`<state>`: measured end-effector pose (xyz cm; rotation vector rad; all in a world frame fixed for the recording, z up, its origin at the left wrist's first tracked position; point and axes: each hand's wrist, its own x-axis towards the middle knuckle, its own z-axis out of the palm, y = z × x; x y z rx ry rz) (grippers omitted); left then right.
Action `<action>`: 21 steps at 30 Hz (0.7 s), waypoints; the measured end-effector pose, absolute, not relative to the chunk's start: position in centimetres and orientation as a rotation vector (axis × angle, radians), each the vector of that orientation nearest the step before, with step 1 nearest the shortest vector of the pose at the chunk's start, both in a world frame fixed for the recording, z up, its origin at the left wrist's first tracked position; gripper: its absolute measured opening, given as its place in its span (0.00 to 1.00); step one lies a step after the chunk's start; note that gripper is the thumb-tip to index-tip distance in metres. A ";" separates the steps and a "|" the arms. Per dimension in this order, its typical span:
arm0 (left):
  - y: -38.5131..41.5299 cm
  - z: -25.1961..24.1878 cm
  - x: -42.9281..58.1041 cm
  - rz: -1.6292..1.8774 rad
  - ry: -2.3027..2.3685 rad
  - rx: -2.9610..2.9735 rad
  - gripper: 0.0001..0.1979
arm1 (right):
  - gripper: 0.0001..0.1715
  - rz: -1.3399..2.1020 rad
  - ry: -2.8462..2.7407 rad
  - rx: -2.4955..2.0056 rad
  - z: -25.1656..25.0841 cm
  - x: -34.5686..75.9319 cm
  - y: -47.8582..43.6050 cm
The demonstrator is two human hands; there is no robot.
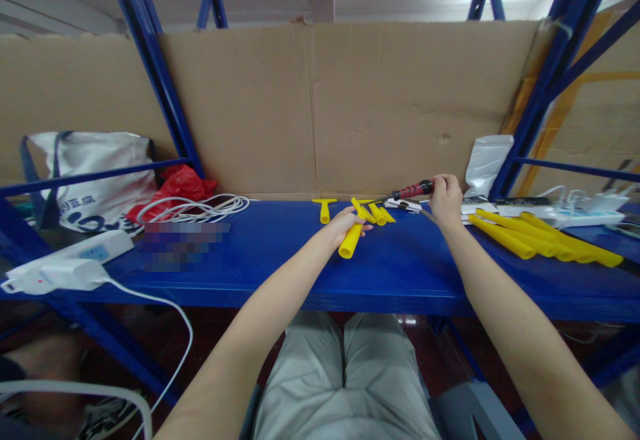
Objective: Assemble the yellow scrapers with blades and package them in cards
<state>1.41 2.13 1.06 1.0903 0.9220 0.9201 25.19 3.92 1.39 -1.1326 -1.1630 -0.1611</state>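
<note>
My left hand [344, 224] is closed around a yellow T-shaped piece with a hollow round handle [351, 243], whose open end points toward me. In my right hand [447, 199] is a screwdriver [414, 190] with a red and black grip, gripped near the end of its handle. Its thin shaft points left toward the top of the yellow piece; I cannot tell whether the tip touches it. Just beyond my left hand lie several more yellow pieces [381, 216], and a yellow T-shaped piece [325, 212] lies to its left.
Several long yellow tubes [510, 240] lie at the right of the blue shelf [280, 253]. Power strips [80, 260] and coiled white cable [220, 205] occupy the left, near a white bag [100, 173] and a red bag [173, 190]. Cardboard [240, 107] stands behind.
</note>
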 end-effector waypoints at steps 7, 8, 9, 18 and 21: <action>2.0 1.1 1.4 0.916 0.915 1.099 0.32 | 0.14 -0.158 -1.080 -1.154 1.6 24.8 3.6; 2.0 1.1 1.4 0.917 0.914 1.099 0.32 | 0.14 -0.153 -1.078 -1.159 1.7 24.7 3.5; 1.9 1.1 1.5 0.917 0.913 1.099 0.32 | 0.13 -0.147 -1.071 -1.168 1.8 24.5 3.3; 2.0 1.2 1.4 0.943 0.936 1.099 0.30 | 0.12 -0.130 -1.050 -1.137 1.8 24.7 3.5; 2.0 1.2 1.4 0.939 0.945 1.093 0.30 | 0.15 -0.143 -1.164 -1.085 1.2 25.6 4.5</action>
